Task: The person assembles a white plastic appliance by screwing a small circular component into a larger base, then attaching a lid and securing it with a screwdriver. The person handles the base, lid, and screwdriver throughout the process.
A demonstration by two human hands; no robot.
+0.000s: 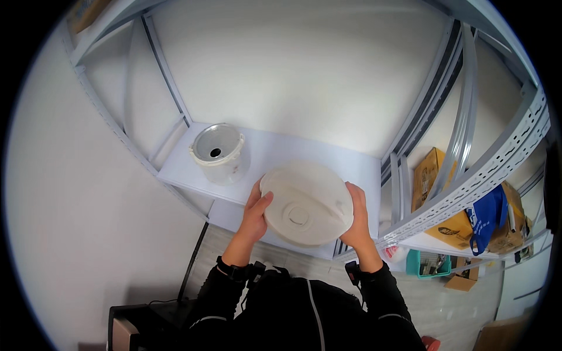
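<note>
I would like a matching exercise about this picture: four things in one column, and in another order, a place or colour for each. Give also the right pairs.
Things:
1. Round white object
2. Bucket
3. Bag
4. Basket

Places and colours:
A. Teal, at the lower right
B. Held between the left hand and the right hand
C. Blue, at the far right
D. On the white shelf, toward its left end

Right pairs: 1-B, 2-D, 3-C, 4-A
</note>
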